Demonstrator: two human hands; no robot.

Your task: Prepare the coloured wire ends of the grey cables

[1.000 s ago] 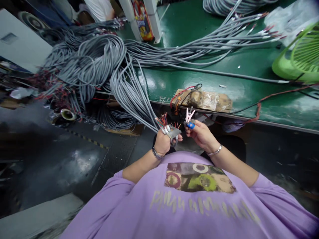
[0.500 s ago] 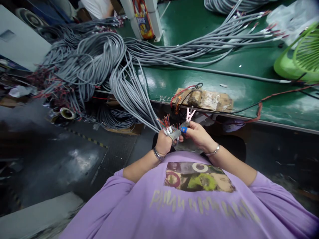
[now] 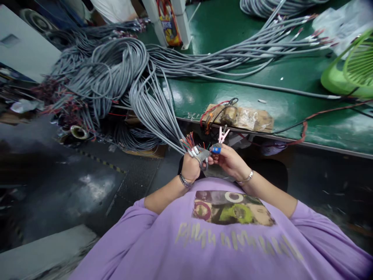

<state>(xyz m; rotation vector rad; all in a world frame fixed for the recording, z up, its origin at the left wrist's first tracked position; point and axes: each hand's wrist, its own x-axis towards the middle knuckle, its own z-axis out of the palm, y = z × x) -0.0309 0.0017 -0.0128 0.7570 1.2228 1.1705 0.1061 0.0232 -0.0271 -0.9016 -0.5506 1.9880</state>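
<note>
My left hand [image 3: 190, 168] is closed around the ends of several grey cables [image 3: 157, 122], held just above my lap. Stripped coloured wires [image 3: 189, 140], red, green and orange, fan out above its fist beside short white sleeves. A grey wrap covers the left thumb. My right hand [image 3: 233, 161], close against the left one, is pinched at thin wires between the two hands; its fingertips are partly hidden. A blue band [image 3: 216, 150] circles a digit of the right hand. Just beyond it stands a pink clip [image 3: 223, 135] near the table edge.
The green table [image 3: 204, 97] carries a large heap of grey cable coils [image 3: 116, 66] on the left. A wooden block [image 3: 253, 118] with leads lies at its front edge. A green fan [image 3: 349, 70] and clear plastic bag [image 3: 335, 27] are at right. Another person [image 3: 113, 9] is behind.
The coloured wires in my left hand have tipped slightly left. My right hand has turned a little, its fingers closer to the left hand. Both still hold the cable ends.
</note>
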